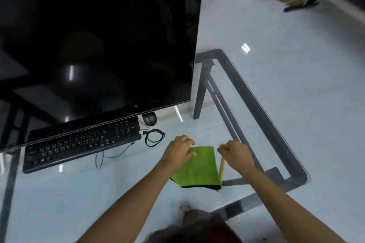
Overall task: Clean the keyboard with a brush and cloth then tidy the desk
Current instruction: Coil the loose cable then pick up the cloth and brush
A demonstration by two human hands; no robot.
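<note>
Lower centre of the frame — left hand [180, 151] rests relaxed fingers on the green cloth [199, 167]; right hand [236, 154] grips the brush [221, 171] beside it on the glass worktop [88, 193].

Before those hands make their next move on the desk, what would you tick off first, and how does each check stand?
1. Left hand on the folded green cloth: ok.
2. Right hand has a grip on the pale wooden brush handle: ok.
3. Brush bristles visible: cannot tell.
4. Black keyboard within reach: ok.
5. Coiled black cable put away: not ok.
6. Cloth flat on the glass desk: ok.
</note>
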